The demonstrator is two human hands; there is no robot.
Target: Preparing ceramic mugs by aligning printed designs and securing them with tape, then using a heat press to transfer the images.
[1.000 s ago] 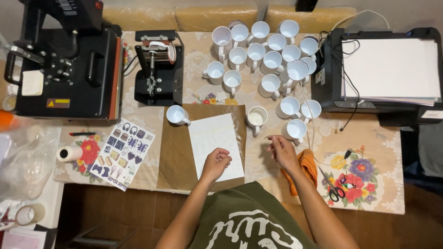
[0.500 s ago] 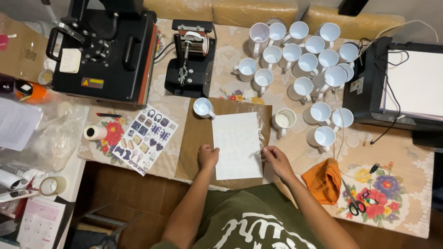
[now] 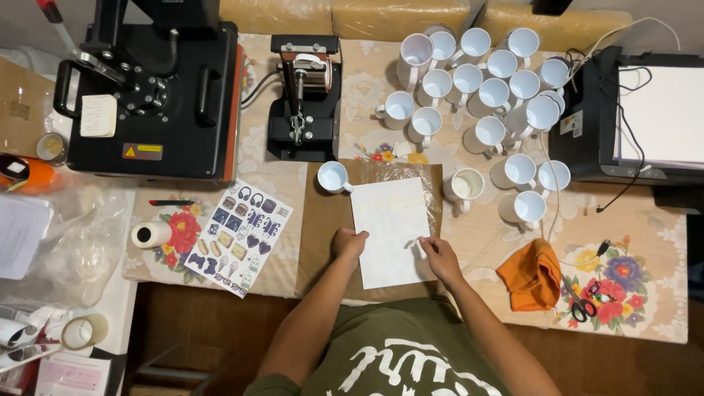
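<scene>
White paper, 1 sheet, is laid on a brown board at the near edge of the table, which is covered by a flowered cloth. The sheet's left edge is pinched by the left hand, its grip closed on the paper. The right edge is met by the right hand, whose fingertips are pressed narrowly against the paper; whether that edge is truly clamped cannot be told.

Just beyond the sheet's upper left corner, 1 white mug is stood on the board. Just to the right of the board, another mug is set. A large cluster of white mugs is gathered farther back and to the right. Behind the board, a small black mug press is placed, and a larger black heat press is seen to its left. A printed sticker sheet is laid left of the board, with a roll of tape beside it. To the right, an orange cloth is crumpled near scissors, and a black printer loaded with white paper is stationed at the far right.
</scene>
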